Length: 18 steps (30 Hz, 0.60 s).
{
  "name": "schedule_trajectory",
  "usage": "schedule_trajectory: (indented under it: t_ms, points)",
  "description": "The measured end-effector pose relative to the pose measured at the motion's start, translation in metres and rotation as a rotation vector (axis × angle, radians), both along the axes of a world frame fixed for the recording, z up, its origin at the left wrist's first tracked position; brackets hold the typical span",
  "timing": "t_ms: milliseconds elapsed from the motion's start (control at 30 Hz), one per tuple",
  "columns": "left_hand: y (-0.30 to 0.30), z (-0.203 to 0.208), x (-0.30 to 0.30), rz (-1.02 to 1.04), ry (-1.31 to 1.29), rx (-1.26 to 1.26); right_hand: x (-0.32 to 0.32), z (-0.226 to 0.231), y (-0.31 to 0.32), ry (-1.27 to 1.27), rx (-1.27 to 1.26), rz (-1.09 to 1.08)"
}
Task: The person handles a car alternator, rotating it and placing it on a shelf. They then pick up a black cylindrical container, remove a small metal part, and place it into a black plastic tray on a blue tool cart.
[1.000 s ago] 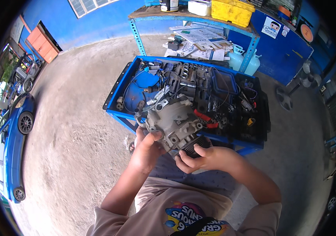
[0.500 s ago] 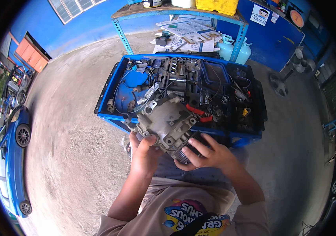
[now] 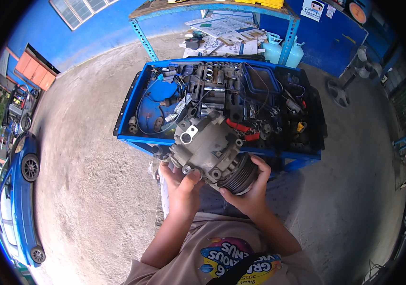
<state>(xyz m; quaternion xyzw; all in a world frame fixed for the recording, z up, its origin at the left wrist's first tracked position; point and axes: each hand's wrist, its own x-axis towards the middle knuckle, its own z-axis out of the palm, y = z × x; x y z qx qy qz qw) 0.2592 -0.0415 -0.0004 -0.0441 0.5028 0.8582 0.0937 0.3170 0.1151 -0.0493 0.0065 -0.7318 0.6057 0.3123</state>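
A grey metal air-conditioning compressor with a black grooved pulley is held up in both hands, over the near edge of the tool tray. My left hand grips its left lower end, thumb on top beside a bolt hole and the other fingers partly hidden beneath. Around the pulley at the right end, my right hand is closed, with its thumb at the near side and fingers at the far side. Just past the compressor, red-handled pliers lie in the tray.
The blue tool tray holds sockets, wires and a lidded blue box. Behind it stand a workbench, cardboard and pale blue gas cylinders. A blue car is at the left, a wheel cover at the right.
My right hand has shifted from lying over the pulley to clasping it around its rim. The compressor has turned slightly and moved a little to the right.
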Motion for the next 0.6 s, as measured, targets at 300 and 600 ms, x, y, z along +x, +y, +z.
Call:
schedule_trajectory:
  t_ms: [300,600]
  points:
    - [-0.004,-0.002,-0.003,-0.017,0.031,0.058,0.003,0.014,0.001,0.012,0.129,-0.041]
    - [0.000,0.002,-0.004,0.010,-0.001,0.091,-0.007,0.003,0.002,0.013,-0.175,0.073]
